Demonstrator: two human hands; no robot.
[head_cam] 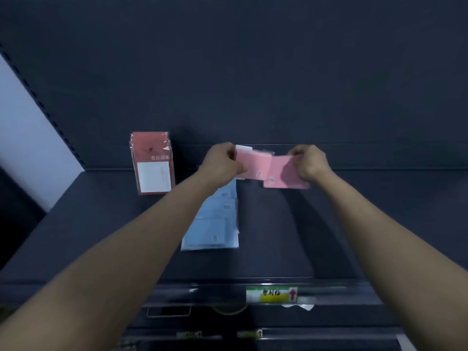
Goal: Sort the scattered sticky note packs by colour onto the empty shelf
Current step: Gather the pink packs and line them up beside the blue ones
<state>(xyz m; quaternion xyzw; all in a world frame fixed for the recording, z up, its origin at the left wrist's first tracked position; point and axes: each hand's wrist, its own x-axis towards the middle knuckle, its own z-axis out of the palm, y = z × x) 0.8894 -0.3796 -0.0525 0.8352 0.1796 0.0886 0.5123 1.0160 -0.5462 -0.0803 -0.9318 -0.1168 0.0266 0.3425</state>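
Head view: the left hand (222, 163) pinches one pink pack (253, 164) and the right hand (312, 163) pinches another pink pack (285, 176) (edges overlapping) above the dark shelf (329, 224). Blue packs (212, 224) lie in a row below, near a red stack (153, 163).

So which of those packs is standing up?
The red pack on the left; the blue packs lie flat, and the pink packs are held by the left hand and right hand.

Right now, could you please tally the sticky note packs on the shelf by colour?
Pink packs: 2, both held
Blue packs: 3 showing
Red stack: 1, its packs uncountable
Total: 6, stack as one
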